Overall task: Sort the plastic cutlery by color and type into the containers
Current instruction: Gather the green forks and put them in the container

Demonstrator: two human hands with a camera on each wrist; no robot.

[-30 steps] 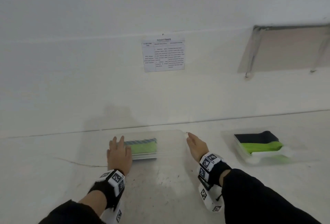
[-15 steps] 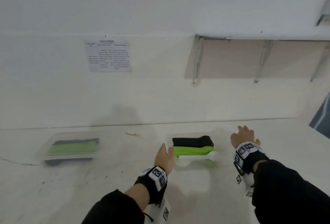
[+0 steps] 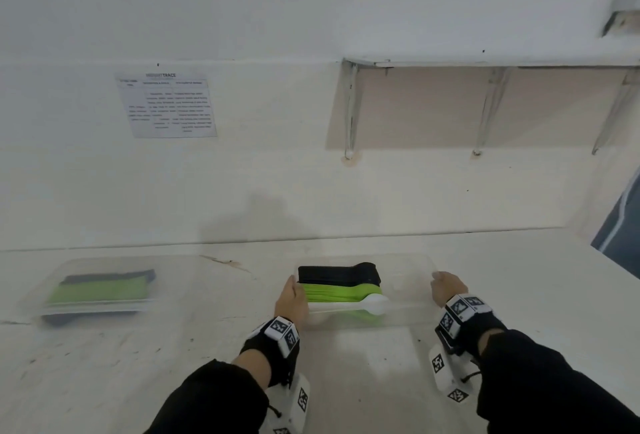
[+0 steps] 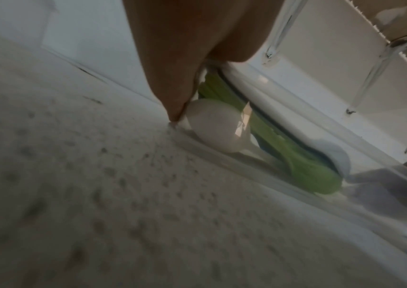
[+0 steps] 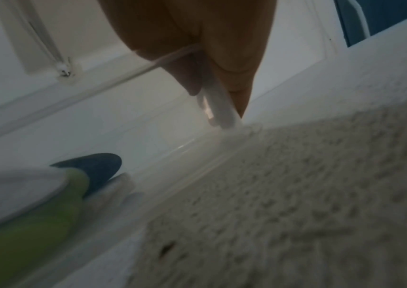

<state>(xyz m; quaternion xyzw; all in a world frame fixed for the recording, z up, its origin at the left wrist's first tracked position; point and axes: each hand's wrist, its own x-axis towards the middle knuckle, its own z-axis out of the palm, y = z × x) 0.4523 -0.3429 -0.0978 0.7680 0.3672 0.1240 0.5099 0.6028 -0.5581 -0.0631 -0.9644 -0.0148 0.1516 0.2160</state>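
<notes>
Both hands on the clear plastic container [image 3: 408, 316] at lower centre of the head view: left hand [image 3: 292, 298] grips its left end, right hand [image 3: 446, 290] grips the right end; the right wrist view shows the thumb and fingers [image 5: 236, 78] pinching the wall at the rim. Inside, the cutlery lies in colour rows: black stack [image 3: 337, 274] at the back, green spoons [image 3: 341, 293] in the middle, white spoon [image 3: 367, 302] at the front, and more green below that. A second container [image 3: 104, 290] with black and green cutlery sits on the surface [image 3: 346, 381] at lower left, well apart. My read: sorting looks mostly done, and this step is repositioning or lifting the filled container. Next move needs an even two-handed pull or lift, kept level so the rows don't slide and mix. Writing: the wall sheet [image 3: 166, 104] at centre left has a header ending in "TRACE"; its body text and the sheets along the top edge are too small to read. No brand visible on the containers.
</notes>
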